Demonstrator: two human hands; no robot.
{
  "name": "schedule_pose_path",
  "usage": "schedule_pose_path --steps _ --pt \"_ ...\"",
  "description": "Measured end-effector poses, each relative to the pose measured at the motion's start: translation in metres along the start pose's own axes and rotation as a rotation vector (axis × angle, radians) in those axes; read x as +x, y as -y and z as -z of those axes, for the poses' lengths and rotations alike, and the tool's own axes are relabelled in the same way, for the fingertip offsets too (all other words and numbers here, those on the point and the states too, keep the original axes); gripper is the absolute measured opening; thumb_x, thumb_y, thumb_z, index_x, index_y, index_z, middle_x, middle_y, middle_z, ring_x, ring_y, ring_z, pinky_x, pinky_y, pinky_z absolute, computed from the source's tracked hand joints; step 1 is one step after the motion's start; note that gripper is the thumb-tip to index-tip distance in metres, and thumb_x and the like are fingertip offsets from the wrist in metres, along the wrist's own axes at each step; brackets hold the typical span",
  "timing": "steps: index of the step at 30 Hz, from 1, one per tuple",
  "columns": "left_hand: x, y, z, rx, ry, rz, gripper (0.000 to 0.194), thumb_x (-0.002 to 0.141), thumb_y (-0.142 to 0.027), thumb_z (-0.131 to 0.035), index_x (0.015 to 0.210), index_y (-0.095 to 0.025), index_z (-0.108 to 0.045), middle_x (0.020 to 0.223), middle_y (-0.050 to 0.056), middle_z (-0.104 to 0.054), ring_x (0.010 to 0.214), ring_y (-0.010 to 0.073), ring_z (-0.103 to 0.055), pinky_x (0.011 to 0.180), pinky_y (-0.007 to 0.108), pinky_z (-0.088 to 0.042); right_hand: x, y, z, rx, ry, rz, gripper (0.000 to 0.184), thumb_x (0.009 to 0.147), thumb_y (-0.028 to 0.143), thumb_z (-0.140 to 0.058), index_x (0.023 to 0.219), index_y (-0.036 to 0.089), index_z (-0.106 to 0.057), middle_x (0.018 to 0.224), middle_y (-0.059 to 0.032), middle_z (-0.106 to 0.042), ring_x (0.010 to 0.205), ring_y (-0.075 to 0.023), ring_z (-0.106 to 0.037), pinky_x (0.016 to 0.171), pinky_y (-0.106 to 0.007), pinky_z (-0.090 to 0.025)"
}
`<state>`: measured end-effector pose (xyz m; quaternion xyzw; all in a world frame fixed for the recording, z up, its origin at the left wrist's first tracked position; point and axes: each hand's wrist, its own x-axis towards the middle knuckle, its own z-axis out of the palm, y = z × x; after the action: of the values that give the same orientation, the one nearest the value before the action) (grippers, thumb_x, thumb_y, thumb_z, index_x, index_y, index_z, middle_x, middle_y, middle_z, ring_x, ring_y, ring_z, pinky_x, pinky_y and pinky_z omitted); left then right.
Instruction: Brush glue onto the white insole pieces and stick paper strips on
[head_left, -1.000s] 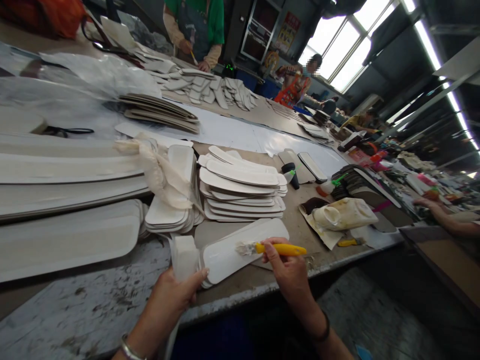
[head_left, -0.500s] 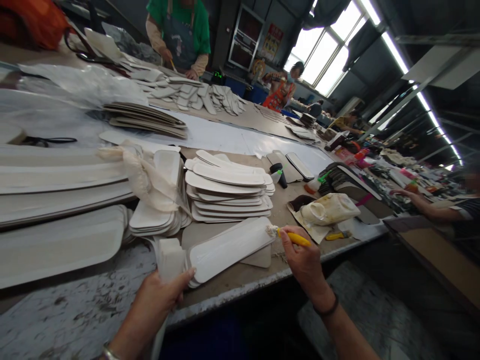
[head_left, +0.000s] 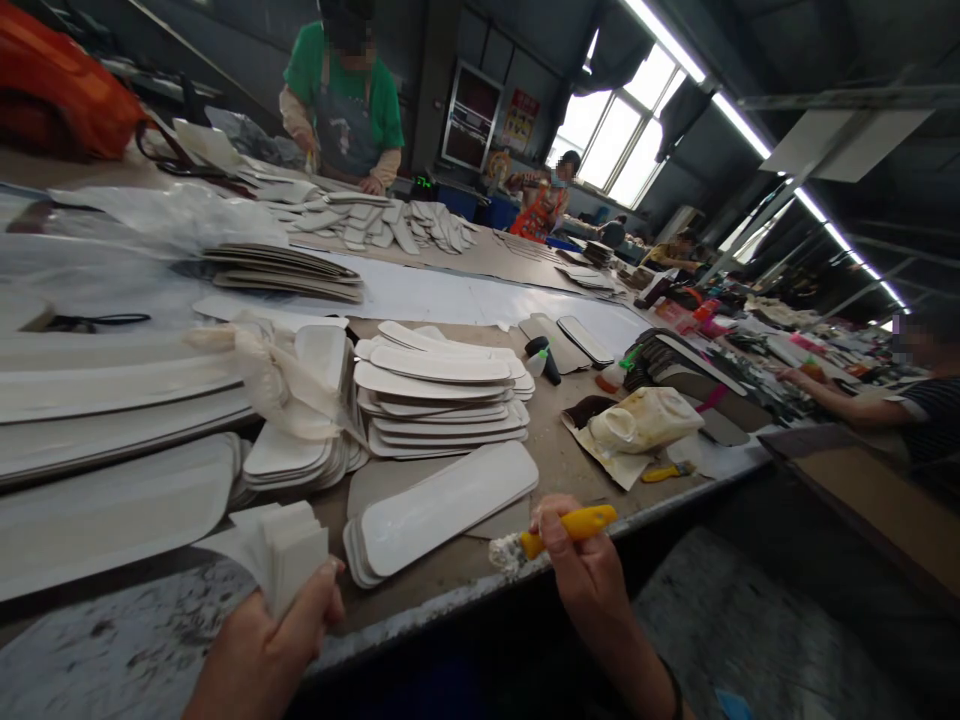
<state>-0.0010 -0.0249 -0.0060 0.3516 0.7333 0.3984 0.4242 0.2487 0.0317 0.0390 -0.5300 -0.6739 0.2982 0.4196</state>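
My right hand [head_left: 581,575] is closed round a yellow-handled brush [head_left: 559,527], its glue-clogged bristles pointing left over the table's front edge, just off the near end of a long white piece [head_left: 442,505]. That piece lies on top of a small stack of like pieces on the worktable [head_left: 150,630]. My left hand [head_left: 262,650] grips a thick bundle of small white pieces [head_left: 281,550], held up to the left of the stack and apart from it.
Behind the long piece stand stacks of white pieces [head_left: 442,395] and a bundle tied with cloth [head_left: 292,400]. A glue-smeared jug [head_left: 645,420] lies at right with a second yellow tool [head_left: 664,472]. Co-workers stand across the table [head_left: 341,100] and sit at right [head_left: 885,400].
My right hand drew the brush off the long piece, back toward the table edge. My left hand let go of that piece's near end and lifted the bundle. The camera tilted up.
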Motion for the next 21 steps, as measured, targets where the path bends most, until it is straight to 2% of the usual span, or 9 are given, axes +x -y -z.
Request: schedule_pose_path --steps 2,3,5,6,9,13,15,18,21 --pt "-0.011 -0.01 -0.007 -0.126 0.078 0.021 0.042 0.07 -0.057 -0.055 0.054 -0.019 -0.061 0.038 -0.002 -0.047 0.04 0.0144 -0.045 0.046 0.027 -0.037 -0.002 0.003 -0.003 0.081 0.051 -0.041 0.035 0.092 0.046 -0.041 0.076 0.019 -0.056 0.073 -0.0029 -0.056 0.069 -0.0155 -0.054 0.065 -0.027 -0.044" --pt "-0.017 -0.016 -0.011 -0.234 0.117 0.06 0.042 0.068 -0.057 -0.059 0.06 -0.017 -0.065 0.04 -0.001 -0.053 0.038 0.0132 -0.045 0.043 0.025 -0.036 -0.002 0.004 -0.007 0.133 0.088 -0.068 0.036 0.092 0.048 -0.042 0.075 0.019 -0.055 0.072 -0.0025 -0.056 0.07 -0.0152 -0.054 0.066 -0.026 -0.044" --pt "-0.027 -0.028 -0.022 -0.422 0.181 0.187 0.039 0.062 -0.052 -0.068 0.066 -0.014 -0.069 0.048 0.004 -0.063 0.039 0.0127 -0.05 0.042 0.024 -0.039 -0.003 0.005 -0.018 0.247 0.172 -0.163 0.038 0.089 0.052 -0.045 0.075 0.018 -0.055 0.069 -0.001 -0.054 0.066 -0.0139 -0.053 0.064 -0.026 -0.044" --pt "-0.03 -0.033 -0.027 -0.492 0.218 0.202 0.038 0.059 -0.05 -0.072 0.065 -0.012 -0.069 0.053 0.006 -0.066 0.041 0.0135 -0.053 0.043 0.024 -0.041 -0.003 0.006 -0.026 0.303 0.217 -0.224 0.04 0.087 0.055 -0.047 0.077 0.018 -0.056 0.067 0.0002 -0.052 0.061 -0.0126 -0.051 0.059 -0.025 -0.043" --pt "-0.034 -0.041 -0.037 -0.566 0.289 0.239 0.037 0.055 -0.046 -0.078 0.06 -0.01 -0.07 0.054 0.009 -0.068 0.042 0.0141 -0.057 0.045 0.024 -0.045 -0.005 0.013 -0.047 0.444 0.359 -0.354 0.041 0.079 0.057 -0.058 0.083 0.016 -0.058 0.065 0.0025 -0.05 0.054 -0.01 -0.046 0.051 -0.022 -0.039" --pt "-0.034 -0.043 -0.043 -0.555 0.299 0.243 0.043 0.05 -0.05 -0.081 0.061 -0.01 -0.071 0.051 0.008 -0.066 0.041 0.015 -0.058 0.042 0.024 -0.046 -0.009 0.024 -0.062 0.663 0.512 -0.465 0.038 0.07 0.052 -0.069 0.074 0.019 -0.049 0.054 0.0063 -0.048 0.046 -0.0089 -0.045 0.047 -0.022 -0.037" --pt "-0.035 -0.043 -0.043 -0.539 0.294 0.245 0.041 0.051 -0.049 -0.08 0.062 -0.01 -0.07 0.052 0.008 -0.067 0.042 0.0161 -0.059 0.043 0.026 -0.048 -0.008 0.027 -0.063 0.69 0.507 -0.466 0.037 0.072 0.052 -0.066 0.073 0.02 -0.047 0.051 0.0072 -0.047 0.043 -0.0084 -0.042 0.044 -0.021 -0.036" --pt "-0.036 -0.04 -0.041 -0.515 0.31 0.252 0.038 0.055 -0.046 -0.078 0.066 -0.01 -0.071 0.061 0.011 -0.071 0.051 0.0199 -0.064 0.051 0.029 -0.052 -0.004 0.026 -0.061 0.57 0.355 -0.389 0.035 0.072 0.05 -0.067 0.071 0.019 -0.05 0.054 0.007 -0.045 0.047 -0.0077 -0.041 0.045 -0.02 -0.036" --pt "-0.034 -0.034 -0.04 -0.506 0.338 0.272 0.043 0.052 -0.05 -0.079 0.068 -0.011 -0.072 0.064 0.013 -0.072 0.059 0.0233 -0.066 0.059 0.032 -0.054 -0.003 0.021 -0.062 0.556 0.226 -0.423 0.037 0.072 0.052 -0.068 0.074 0.019 -0.051 0.053 0.0092 -0.039 0.042 -0.0054 -0.032 0.039 -0.019 -0.029"
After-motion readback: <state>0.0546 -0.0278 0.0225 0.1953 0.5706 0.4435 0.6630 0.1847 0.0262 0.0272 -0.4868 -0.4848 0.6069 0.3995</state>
